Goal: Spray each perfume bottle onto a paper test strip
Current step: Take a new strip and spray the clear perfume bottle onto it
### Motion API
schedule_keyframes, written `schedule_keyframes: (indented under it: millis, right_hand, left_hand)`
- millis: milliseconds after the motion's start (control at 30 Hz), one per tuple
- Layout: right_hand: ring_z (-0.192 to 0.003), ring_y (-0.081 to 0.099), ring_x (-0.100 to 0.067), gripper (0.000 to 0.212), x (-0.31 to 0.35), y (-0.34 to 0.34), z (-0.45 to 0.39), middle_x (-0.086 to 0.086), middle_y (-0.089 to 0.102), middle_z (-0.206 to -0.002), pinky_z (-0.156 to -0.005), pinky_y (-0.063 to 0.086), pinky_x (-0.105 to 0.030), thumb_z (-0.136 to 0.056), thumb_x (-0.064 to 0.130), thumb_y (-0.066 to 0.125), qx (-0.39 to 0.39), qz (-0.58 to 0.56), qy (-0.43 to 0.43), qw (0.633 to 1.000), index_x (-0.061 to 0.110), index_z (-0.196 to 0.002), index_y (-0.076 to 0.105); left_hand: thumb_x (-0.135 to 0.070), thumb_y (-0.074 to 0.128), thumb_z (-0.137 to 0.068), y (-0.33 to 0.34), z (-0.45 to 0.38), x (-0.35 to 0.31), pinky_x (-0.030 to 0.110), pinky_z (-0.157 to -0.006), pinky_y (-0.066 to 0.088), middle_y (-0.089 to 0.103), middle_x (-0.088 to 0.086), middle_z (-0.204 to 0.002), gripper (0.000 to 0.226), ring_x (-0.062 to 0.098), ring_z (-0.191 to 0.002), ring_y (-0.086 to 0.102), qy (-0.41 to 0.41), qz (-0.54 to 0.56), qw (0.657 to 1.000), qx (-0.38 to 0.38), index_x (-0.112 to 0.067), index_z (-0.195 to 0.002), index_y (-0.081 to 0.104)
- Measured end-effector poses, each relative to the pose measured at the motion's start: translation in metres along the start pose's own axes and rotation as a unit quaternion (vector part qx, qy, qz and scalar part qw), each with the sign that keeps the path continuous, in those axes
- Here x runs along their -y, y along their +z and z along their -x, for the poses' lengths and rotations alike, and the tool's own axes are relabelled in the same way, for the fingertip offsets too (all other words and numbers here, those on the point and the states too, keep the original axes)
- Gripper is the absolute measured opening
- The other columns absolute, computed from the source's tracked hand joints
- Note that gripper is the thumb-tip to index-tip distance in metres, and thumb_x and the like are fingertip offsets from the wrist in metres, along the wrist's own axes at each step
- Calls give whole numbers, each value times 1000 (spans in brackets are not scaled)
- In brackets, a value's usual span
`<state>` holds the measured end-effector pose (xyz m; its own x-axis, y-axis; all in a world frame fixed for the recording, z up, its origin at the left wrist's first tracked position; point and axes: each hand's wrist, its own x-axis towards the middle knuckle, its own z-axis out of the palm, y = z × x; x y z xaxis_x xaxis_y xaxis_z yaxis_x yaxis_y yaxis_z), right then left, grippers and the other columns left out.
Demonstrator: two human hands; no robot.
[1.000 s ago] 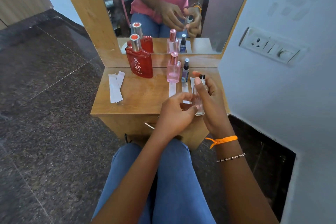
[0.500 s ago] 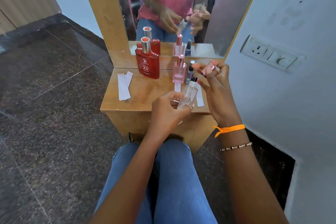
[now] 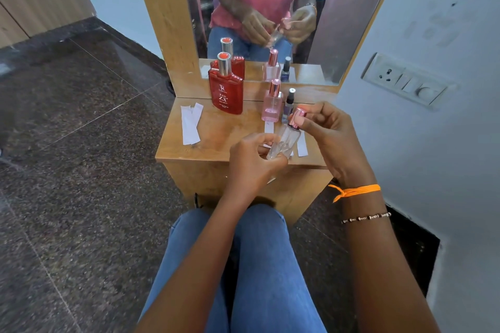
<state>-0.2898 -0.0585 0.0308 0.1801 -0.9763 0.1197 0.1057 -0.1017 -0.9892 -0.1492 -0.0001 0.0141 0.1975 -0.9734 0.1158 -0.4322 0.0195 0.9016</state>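
Nearest, the left hand [image 3: 254, 159] curls tight round the tilted clear bottle [image 3: 284, 142] above the table's [image 3: 216, 140] near edge; the right hand [image 3: 328, 130] pinches its pink cap [image 3: 296, 117]; beyond lie paper strips [image 3: 301, 144]; a slip could drop the bottle.

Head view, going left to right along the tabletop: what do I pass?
Loose paper test strips → red perfume bottle → pink perfume bottle → small dark spray bottle
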Motion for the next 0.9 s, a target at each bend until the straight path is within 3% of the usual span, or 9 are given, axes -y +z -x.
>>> schedule_keyframes:
  millis: [100, 167, 300, 367, 467, 567, 667, 733, 900]
  right_hand:
    - [-70, 59, -17, 22, 2, -1, 3, -10, 61, -69, -73, 52, -30, -73, 4, 76, -61, 22, -14, 998, 15, -67, 58]
    - [-68, 50, -17, 25, 1, 1, 5, -10, 50, -69, -70, 49, -31, -72, 11, 78, -72, 54, -14, 996, 12, -68, 54]
    - [-101, 62, -11, 35, 5, -1, 7, -3, 65, -105, -92, 52, -26, -84, 11, 66, -43, -24, -7, 999, 10, -118, 57]
    - [-114, 61, -18, 34, 9, -4, 7, -4, 67, -115, -100, 48, -31, -89, 1, 56, -18, -34, -33, 999, 6, -122, 57]
    - [-90, 69, -14, 24, 15, -2, 7, 4, 75, -88, -87, 54, -29, -81, -4, 64, -52, 24, -47, 997, 5, -103, 67]
    - [-66, 59, -2, 27, 17, 1, 3, 6, 64, -73, -68, 52, -21, -69, 4, 79, -96, 69, -44, 992, 11, -87, 61]
    - [-88, 63, -4, 45, 16, -1, 5, 2, 64, -96, -81, 52, -21, -71, 21, 78, -45, 44, 5, 998, 14, -109, 55]
    - [-108, 62, -12, 50, 12, -6, 8, -7, 63, -115, -91, 50, -25, -82, 19, 68, -1, -3, 42, 999, 11, -127, 48]
    - [-93, 67, -12, 41, 0, -20, 13, -3, 71, -94, -85, 53, -23, -83, -7, 61, 12, 47, 36, 998, 2, -122, 55]
  left_hand:
    - [-15, 74, -71, 3, -1, -3, 28, -73, 55, 70, 0, -101, 36, 9, -82, 64, 32, -16, 999, -8, -14, -107, 68]
    - [-12, 73, -71, 5, -2, -7, 28, -74, 54, 70, 0, -101, 35, 10, -83, 64, 36, -8, 999, -9, -15, -105, 69]
    - [-13, 73, -71, 6, -7, -13, 21, -71, 53, 69, -5, -100, 34, 4, -82, 63, 32, 12, 999, -3, -16, -105, 69]
    - [-12, 73, -72, 5, -7, -12, 18, -71, 52, 68, -7, -100, 36, 1, -81, 61, 31, 14, 999, 2, -16, -107, 69]
    - [-11, 74, -72, 7, -7, -8, 19, -72, 55, 68, -5, -104, 38, 5, -86, 63, 32, 21, 999, 3, -14, -109, 68]
    - [-10, 73, -71, 11, -5, -10, 18, -72, 54, 69, -1, -106, 39, 5, -85, 64, 31, 29, 999, 4, -13, -110, 67]
    - [-12, 73, -73, 14, -6, -11, 12, -70, 52, 69, -2, -105, 36, 3, -84, 64, 28, 46, 998, 11, -14, -109, 67]
    - [-14, 72, -75, 14, -8, -10, 12, -70, 53, 70, -3, -104, 35, 2, -85, 64, 26, 54, 998, 13, -15, -109, 67]
    - [-18, 69, -78, 18, -13, -6, 30, -79, 57, 70, -2, -105, 34, 8, -95, 65, 20, 74, 996, 42, -18, -112, 66]
